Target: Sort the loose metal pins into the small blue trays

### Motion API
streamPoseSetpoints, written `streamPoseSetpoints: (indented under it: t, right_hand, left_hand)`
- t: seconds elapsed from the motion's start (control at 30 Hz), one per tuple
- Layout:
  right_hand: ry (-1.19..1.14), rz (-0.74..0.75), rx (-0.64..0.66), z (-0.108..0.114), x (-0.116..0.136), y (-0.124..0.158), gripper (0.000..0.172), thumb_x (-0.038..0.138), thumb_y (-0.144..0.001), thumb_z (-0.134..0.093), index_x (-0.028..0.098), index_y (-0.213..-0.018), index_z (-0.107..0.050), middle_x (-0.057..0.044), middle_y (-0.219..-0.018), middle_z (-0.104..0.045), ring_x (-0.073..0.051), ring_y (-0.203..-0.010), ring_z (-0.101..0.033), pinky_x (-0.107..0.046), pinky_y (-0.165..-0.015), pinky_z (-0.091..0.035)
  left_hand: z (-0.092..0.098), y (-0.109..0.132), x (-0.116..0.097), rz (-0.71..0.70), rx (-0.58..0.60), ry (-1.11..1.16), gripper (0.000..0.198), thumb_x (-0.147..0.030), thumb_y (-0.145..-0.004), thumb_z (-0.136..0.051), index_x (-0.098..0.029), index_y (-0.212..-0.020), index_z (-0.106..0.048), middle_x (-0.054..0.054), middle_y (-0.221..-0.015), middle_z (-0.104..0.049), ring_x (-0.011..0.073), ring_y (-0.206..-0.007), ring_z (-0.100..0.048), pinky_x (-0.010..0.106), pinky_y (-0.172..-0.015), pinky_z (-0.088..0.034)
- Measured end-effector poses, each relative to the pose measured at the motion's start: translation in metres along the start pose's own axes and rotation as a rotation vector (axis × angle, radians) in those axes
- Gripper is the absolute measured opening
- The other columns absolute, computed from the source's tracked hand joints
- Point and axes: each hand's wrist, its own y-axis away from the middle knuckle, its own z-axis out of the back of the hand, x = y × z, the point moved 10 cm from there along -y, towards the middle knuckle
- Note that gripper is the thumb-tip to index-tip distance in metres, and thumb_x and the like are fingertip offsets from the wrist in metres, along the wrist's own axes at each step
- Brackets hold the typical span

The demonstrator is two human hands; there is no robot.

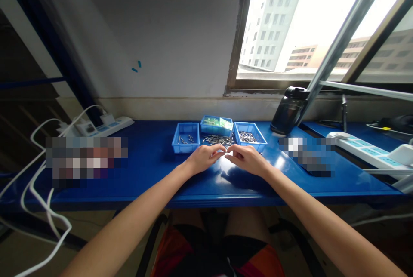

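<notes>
While white cables [66, 222] droop past the far left edge of the blue table [148, 173], a white power strip [118, 126] with plugs in it lies at the back, and a pixelated patch hides whatever sits in front of it. Further right, the left blue bin [185, 148] holds a few slim metal pieces, scattered over its floor. Just in front of that bin's right side is the left hand [204, 159], palm turned inward, its thumb and index finger curved toward each other with the tips close together; whether they pinch anything is too small to tell. Behind the hands, the middle blue bin [215, 131] contains something greenish and shiny, and a loose heap of metal pieces [218, 140] lies on the table before it, between the two outer bins. The right hand [249, 159] faces the left, fingers bent and fingertips almost meeting the other hand's; its thumb and index finger are also near each other, their grip, if any, unclear. Just beyond it, the right blue bin [260, 146] carries many metal pieces. Toward the window [290, 44], a black bottle [289, 111] stands near the back edge, with another white power strip [364, 150] farther right.
</notes>
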Motion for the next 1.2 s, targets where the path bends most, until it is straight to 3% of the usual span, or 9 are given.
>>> streamPoseSetpoints:
  t: [0.2, 0.43, 0.67, 0.87, 1.2]
  right_hand:
    - [0.014, 0.034, -0.035, 0.005, 0.005, 0.0, 0.025, 0.039, -0.086, -0.047, 0.017, -0.097, -0.056, 0.002, -0.06, -0.056, -0.007, -0.049, -0.045, -0.019, -0.052, -0.035]
    - [0.068, 0.047, 0.001, 0.0, 0.005, 0.0, 0.02, 0.031, -0.087, -0.044, 0.018, -0.089, -0.059, 0.002, -0.058, -0.057, -0.007, -0.047, -0.044, -0.018, -0.05, -0.032]
    - [0.113, 0.01, 0.068, -0.007, -0.001, -0.001, 0.02, 0.032, -0.086, -0.044, 0.019, -0.085, -0.06, 0.001, -0.058, -0.058, -0.008, -0.047, -0.047, -0.019, -0.051, -0.032]
    - [0.13, 0.027, 0.163, -0.018, 0.002, 0.0, 0.022, 0.03, -0.089, -0.04, 0.02, -0.084, -0.059, 0.0, -0.059, -0.057, -0.01, -0.051, -0.05, -0.019, -0.052, -0.031]
    - [0.086, -0.004, 0.163, -0.022, -0.005, 0.001, 0.026, 0.031, -0.088, -0.041, 0.018, -0.067, -0.049, 0.003, -0.053, -0.048, -0.007, -0.047, -0.038, -0.019, -0.048, -0.027]
  left_hand:
    - [-0.002, 0.001, -0.001, 0.004, 0.017, -0.06, 0.023, -0.032, -0.085, -0.044, -0.021, -0.099, -0.058, -0.003, -0.065, -0.06, 0.0101, -0.056, -0.055, 0.018, -0.053, -0.038]
    - [-0.004, 0.002, -0.001, 0.031, 0.039, -0.127, 0.019, -0.031, -0.082, -0.047, -0.02, -0.09, -0.059, -0.004, -0.06, -0.057, 0.01, -0.053, -0.053, 0.019, -0.052, -0.035]
    - [0.008, 0.002, 0.0, 0.038, -0.077, -0.16, 0.016, -0.03, -0.08, -0.049, -0.019, -0.084, -0.058, -0.004, -0.056, -0.05, 0.0087, -0.05, -0.048, 0.019, -0.051, -0.035]
    - [0.008, 0.003, -0.007, -0.029, -0.094, -0.11, 0.023, -0.035, -0.083, -0.047, -0.019, -0.091, -0.061, -0.004, -0.056, -0.051, 0.0082, -0.051, -0.049, 0.018, -0.053, -0.036]
    - [-0.001, 0.006, -0.017, -0.111, -0.011, -0.086, 0.03, -0.033, -0.081, -0.053, -0.02, -0.106, -0.06, -0.003, -0.063, -0.06, 0.0095, -0.059, -0.056, 0.018, -0.06, -0.042]
